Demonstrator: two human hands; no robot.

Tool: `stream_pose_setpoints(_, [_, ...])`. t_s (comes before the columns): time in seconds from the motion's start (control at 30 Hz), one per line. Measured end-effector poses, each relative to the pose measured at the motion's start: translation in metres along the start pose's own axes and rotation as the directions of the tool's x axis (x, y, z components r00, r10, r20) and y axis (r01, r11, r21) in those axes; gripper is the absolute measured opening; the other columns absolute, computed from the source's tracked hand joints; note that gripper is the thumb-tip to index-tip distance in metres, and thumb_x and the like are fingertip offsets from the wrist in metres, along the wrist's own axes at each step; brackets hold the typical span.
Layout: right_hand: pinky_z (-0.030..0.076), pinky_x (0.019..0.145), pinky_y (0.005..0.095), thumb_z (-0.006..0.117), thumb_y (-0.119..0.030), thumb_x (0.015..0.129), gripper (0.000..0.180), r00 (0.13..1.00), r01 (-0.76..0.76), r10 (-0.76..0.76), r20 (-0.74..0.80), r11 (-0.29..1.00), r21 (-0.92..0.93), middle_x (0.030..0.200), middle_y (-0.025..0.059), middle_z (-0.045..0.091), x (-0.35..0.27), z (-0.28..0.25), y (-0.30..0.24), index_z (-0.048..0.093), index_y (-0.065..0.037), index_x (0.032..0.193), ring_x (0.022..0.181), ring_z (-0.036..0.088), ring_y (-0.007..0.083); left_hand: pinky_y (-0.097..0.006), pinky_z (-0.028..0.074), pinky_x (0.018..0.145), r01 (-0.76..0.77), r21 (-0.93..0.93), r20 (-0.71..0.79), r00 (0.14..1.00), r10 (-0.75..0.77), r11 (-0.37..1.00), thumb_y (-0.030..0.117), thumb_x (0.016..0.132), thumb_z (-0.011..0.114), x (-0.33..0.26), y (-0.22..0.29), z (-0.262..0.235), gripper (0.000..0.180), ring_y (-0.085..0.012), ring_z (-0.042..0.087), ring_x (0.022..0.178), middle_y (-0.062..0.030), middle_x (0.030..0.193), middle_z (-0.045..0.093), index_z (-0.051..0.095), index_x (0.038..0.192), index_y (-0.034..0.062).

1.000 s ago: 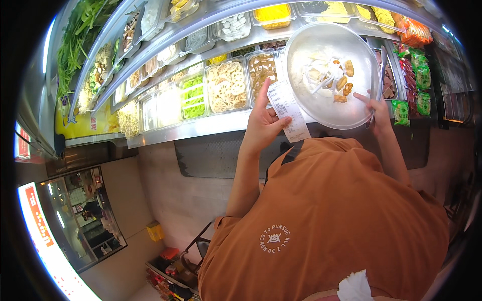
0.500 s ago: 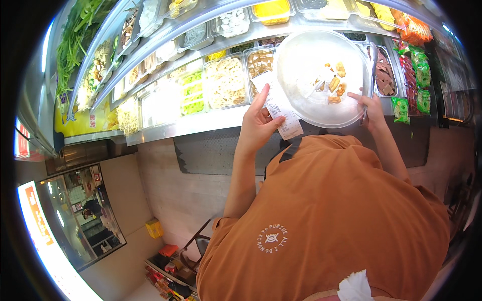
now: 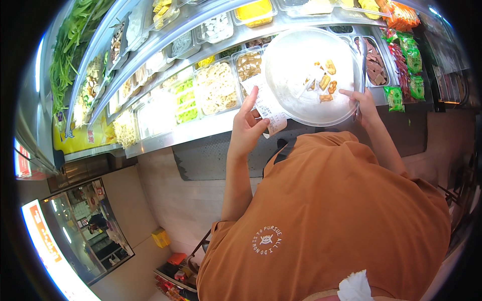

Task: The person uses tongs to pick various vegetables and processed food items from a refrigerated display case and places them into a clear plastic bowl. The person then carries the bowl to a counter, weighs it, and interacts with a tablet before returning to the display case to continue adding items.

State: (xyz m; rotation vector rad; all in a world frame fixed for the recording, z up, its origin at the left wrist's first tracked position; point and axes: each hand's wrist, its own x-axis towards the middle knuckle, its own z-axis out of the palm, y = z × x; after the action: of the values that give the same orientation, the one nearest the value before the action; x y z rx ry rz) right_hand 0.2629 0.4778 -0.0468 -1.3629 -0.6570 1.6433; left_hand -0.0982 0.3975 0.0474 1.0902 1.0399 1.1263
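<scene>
2 things clamped: left grip [image 3: 246,128] on receipt [image 3: 271,111], right grip [image 3: 366,106] on glare-whitened bowl [image 3: 300,107].

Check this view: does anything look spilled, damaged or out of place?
A ragged white scrap sits against the brown shirt at the lower edge, looking torn and stray. The dark floor mat is jagged at its left edge, perhaps worn. No spill shows around the bowl; glare washes out part of its inside.

Both hands [image 3: 244,132] grip, forearms [image 3: 236,185] stretched forward and apart.
</scene>
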Motion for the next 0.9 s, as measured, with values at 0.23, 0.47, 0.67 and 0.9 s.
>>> stream_pose_setpoints(0.23, [0.040,0.035,0.0252,0.055,-0.002,0.083,0.044,0.999,0.011,-0.013,-0.036,0.998,-0.054,0.107,0.0296,0.073,-0.006,0.001,-0.008,0.044,0.006,0.124,0.043,0.047,0.0107,-0.037,0.051,0.104,0.007,-0.216,0.046,0.999,0.003,0.976,-0.007,0.066,0.049,0.004,0.003,-0.004,0.103,-0.0259,0.057,0.130,-0.0208,0.167,0.026,0.015,0.163,-0.0081])
stream_pose_setpoints(0.47, [0.039,0.035,0.0244,0.058,-0.003,0.083,0.057,0.999,0.021,-0.023,-0.027,0.997,-0.071,0.102,0.0259,0.075,-0.015,0.002,-0.007,0.039,0.009,0.135,0.042,0.047,0.0099,-0.034,0.052,0.101,-0.004,-0.245,0.040,0.999,0.014,0.969,-0.006,0.068,0.049,0.007,0.003,-0.003,0.101,-0.0265,0.057,0.130,-0.0227,0.164,0.032,0.013,0.163,-0.0095])
stream_pose_setpoints(0.67, [0.037,0.035,0.0236,0.062,-0.004,0.083,0.058,1.000,0.005,-0.007,-0.031,0.997,-0.077,0.083,0.0135,0.071,-0.022,0.006,-0.002,0.041,0.009,0.136,0.042,0.046,0.0086,-0.033,0.054,0.096,0.027,-0.174,-0.039,0.999,-0.035,0.984,-0.009,0.072,0.047,0.009,-0.007,-0.011,0.096,-0.0261,0.059,0.128,-0.0244,0.157,0.040,0.015,0.162,-0.0106])
stream_pose_setpoints(0.9, [0.039,0.036,0.0248,0.076,-0.012,0.083,0.069,1.000,0.008,-0.009,-0.019,0.997,-0.078,0.075,0.0026,0.052,-0.023,0.015,0.003,0.042,0.013,0.138,0.043,0.048,0.0101,-0.033,0.057,0.090,0.056,-0.144,-0.091,0.993,-0.070,0.988,-0.009,0.077,0.047,0.008,-0.015,-0.026,0.091,-0.0245,0.061,0.122,-0.0230,0.153,0.046,0.015,0.162,-0.0098])
